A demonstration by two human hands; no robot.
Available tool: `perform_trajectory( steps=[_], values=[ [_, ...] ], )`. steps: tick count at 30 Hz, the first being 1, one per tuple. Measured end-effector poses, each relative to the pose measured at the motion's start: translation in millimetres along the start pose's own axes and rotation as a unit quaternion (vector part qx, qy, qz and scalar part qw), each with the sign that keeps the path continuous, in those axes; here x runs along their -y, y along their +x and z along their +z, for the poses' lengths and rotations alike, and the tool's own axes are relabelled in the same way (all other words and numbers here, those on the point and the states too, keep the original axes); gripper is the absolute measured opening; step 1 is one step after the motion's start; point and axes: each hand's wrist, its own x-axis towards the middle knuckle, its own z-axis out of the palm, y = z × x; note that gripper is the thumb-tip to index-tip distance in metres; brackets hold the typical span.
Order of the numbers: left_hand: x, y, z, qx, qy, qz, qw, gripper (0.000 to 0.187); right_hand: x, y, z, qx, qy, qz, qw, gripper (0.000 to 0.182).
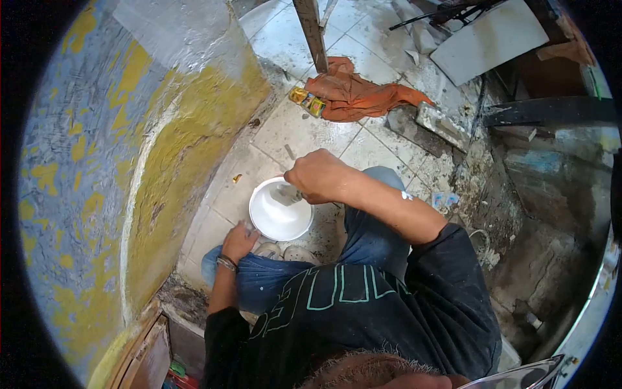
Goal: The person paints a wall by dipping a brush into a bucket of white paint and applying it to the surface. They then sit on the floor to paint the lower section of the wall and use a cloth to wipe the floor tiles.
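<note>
Head view: I see a crouch over the floor tiles point(304, 129).
R hand point(317, 175): fingers clenched round a tool handle, blade dipped in white bucket point(280, 211).
L hand point(238, 241): fingers resting spread at the bucket's side, prob. steadying it.
Bucket: on tiles btw the knees, by yellow wall point(188, 142).

Single head view, fisheye, looking steeply down past own torso at tiled floor point(304, 133), close range.

Smooth white plastic bucket point(280, 211), rumpled orange cloth point(356, 95), rough patchy plaster wall point(129, 162), gritty stained floor tiles point(304, 129).
</note>
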Motion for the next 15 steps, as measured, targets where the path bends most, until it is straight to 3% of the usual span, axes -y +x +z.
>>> perform_trajectory(
  steps=[2, 3, 6, 9, 12, 15],
  values=[
    [-13, -12, 0, -0.247, 0.100, 0.098, 0.959, 0.049, 6, 4, 0, -0.018, -0.019, -0.025, 0.999, 0.011],
    [-43, -15, -20, -0.317, 0.105, 0.162, 0.929, 0.048, 11, 6, -4, -0.020, -0.029, -0.036, 0.999, 0.012],
    [-132, -35, -67, -0.204, -0.112, 0.186, 0.954, 0.041, 24, 6, -5, -0.052, -0.029, -0.080, 0.995, 0.023],
    [-150, -29, -54, -0.179, -0.110, 0.248, 0.946, 0.033, 38, 1, -3, -0.060, -0.023, -0.097, 0.993, 0.031],
    [-145, -23, -35, -0.217, -0.159, 0.221, 0.937, 0.025, 43, 2, 2, -0.046, 0.008, -0.097, 0.994, 0.038],
    [-139, -23, -29, -0.241, -0.120, 0.217, 0.938, 0.022, 21, 12, 9, -0.016, 0.079, -0.125, 0.989, 0.050]
  ],
)
